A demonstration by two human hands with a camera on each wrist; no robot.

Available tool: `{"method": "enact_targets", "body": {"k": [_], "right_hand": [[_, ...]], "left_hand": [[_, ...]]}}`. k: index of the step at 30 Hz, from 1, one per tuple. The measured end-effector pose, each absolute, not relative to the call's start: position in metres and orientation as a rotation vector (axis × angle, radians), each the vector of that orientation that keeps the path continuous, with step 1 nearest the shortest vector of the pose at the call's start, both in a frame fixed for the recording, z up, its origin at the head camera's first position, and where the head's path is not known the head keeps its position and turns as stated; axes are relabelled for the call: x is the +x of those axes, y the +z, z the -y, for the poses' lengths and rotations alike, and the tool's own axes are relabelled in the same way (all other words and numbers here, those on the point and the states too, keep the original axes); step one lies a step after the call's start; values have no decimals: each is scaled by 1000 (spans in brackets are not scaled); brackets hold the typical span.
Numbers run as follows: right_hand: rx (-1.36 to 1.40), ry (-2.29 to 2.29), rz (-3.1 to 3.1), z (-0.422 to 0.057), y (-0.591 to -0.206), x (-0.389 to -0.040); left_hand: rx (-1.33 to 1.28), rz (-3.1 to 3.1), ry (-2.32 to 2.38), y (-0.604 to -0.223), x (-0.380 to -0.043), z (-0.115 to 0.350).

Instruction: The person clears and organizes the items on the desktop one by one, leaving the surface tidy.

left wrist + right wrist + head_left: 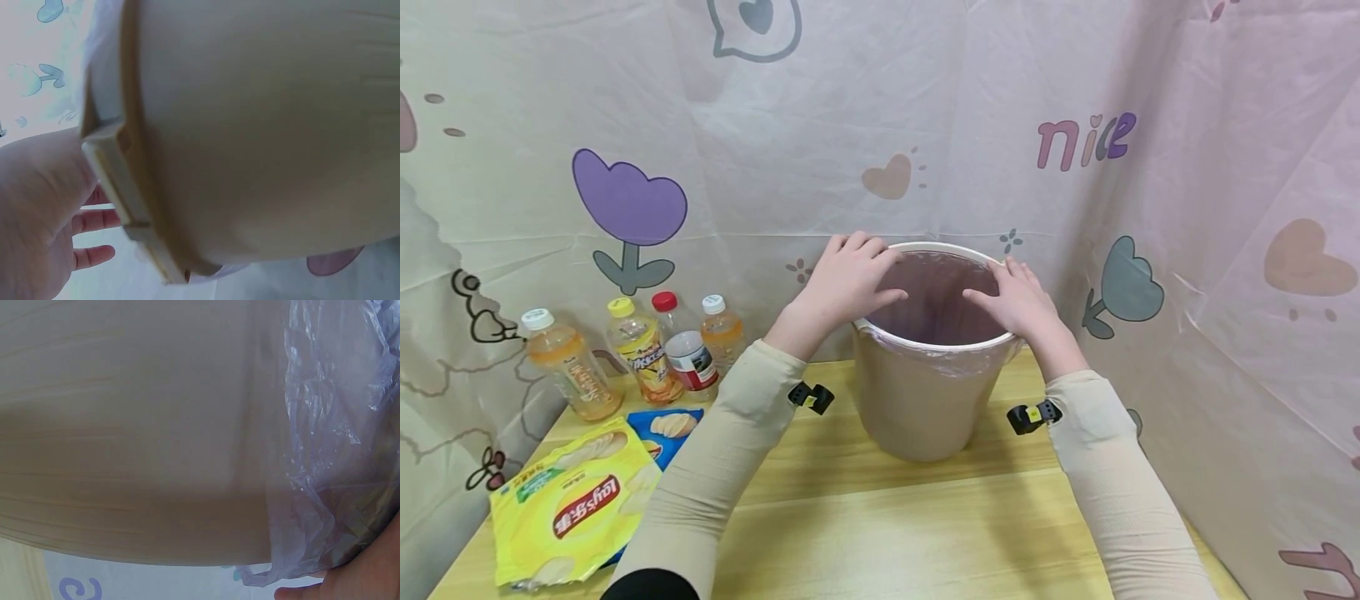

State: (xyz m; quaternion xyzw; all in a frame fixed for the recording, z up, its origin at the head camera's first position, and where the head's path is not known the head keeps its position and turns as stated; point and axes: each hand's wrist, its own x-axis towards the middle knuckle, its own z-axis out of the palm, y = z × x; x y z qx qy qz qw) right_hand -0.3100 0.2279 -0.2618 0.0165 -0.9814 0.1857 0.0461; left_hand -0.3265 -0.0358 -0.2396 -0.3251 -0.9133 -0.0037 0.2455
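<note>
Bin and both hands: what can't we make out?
- Bottom of the bin's inside: head view, blocked by its near side.
- Most of the right hand: right wrist view, cut off by the lower right corner.
- Part of the left hand: left wrist view, cut off by the left edge.
- Small print on the yellow-capped bottle: head view, too small.

beige bin [917,404], white rim [934,247]; pastel tulip-and-heart backdrop [880,100]
</note>
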Motion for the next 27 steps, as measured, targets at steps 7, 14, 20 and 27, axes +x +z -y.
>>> {"method": "enact_targets", "body": {"k": [7, 14, 20, 27], "right_hand": [[52, 569, 2999, -227, -262, -309], [46, 558, 3003, -228, -262, -310], [49, 555, 3005, -228, -262, -310], [48, 555, 3005, -228, -261, -310]], "left_hand": [[-867, 2461, -38, -243, -315, 58], [-843, 2399, -73, -249, -308, 84], [-826, 2358, -60, -254, -300, 108], [-802, 2327, -55, -263, -291, 135]]}}
